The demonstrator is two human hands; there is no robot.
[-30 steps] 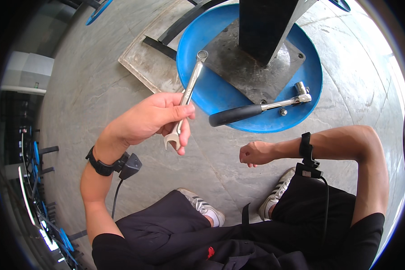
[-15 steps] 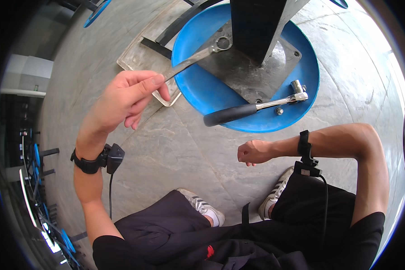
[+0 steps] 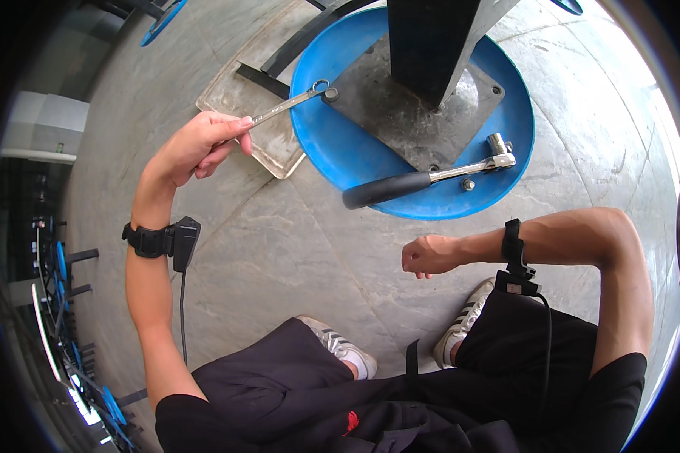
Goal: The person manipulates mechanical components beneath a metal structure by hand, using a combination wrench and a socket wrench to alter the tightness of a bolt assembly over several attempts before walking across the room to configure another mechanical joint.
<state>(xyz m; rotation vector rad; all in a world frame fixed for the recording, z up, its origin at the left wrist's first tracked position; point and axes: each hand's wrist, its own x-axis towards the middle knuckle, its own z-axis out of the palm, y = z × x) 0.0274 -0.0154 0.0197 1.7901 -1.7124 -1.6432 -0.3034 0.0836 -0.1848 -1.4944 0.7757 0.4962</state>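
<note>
My left hand [image 3: 204, 147] pinches the shank of a silver ring wrench [image 3: 283, 108] between thumb and fingers. The wrench's ring end is just beside a bolt head [image 3: 331, 94] at the left corner of a dark steel base plate [image 3: 385, 113]. A black post [image 3: 431, 45] rises from that plate, which rests on a round blue base [image 3: 325, 151]. Over the floor in front of my right knee, my right hand [image 3: 431, 255] is curled into a loose fist, with nothing showing in it. A ratchet [image 3: 461, 173] with a black handle and a socket lies across the blue base's near edge.
A small bolt [image 3: 468, 184] stands beside the ratchet. A dirty white tray [image 3: 276, 155] lies left of the blue base, with dark metal bars [image 3: 261, 79] over it. My shoes [image 3: 338, 343] are on the grey tiled floor [image 3: 295, 249]. Blue-rimmed equipment lines the far left.
The wrench's ring end has lifted off the plate's left corner and shifted left, uncovering the bolt head. My left hand has drawn slightly back to the left. My right hand has hardly moved.
</note>
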